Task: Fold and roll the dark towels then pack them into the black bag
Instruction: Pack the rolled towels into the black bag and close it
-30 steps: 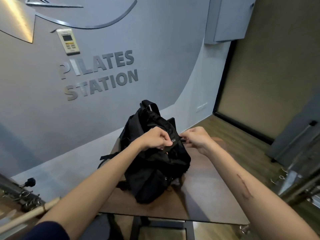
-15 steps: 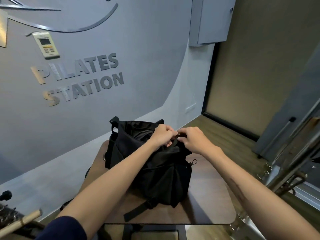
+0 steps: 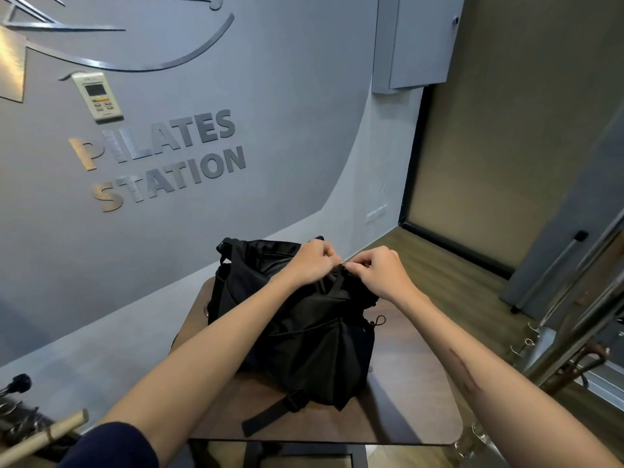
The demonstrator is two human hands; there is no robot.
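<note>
The soft black fabric backpack-style bag stands on the dark brown rounded wooden table top, roughly in its middle, with one webbing strap trailing off its base toward the table's near edge. No dark towels show anywhere outside the bag (whether any sit inside cannot be told, since the top is bunched closed between the hands), so the step in hand looks like the last one: closing the bag's top opening. The left hand grips a fold of black fabric at the bag's top, fingers curled tight round it; the right hand, just beside it and nearly touching, pinches what appears to be a small silvery zipper pull between thumb and fingertips. Both forearms reach forward over the bag, wrists bent slightly down. The next move probably calls for the left hand to hold the fabric taut while the right draws the pull along its track.
</note>
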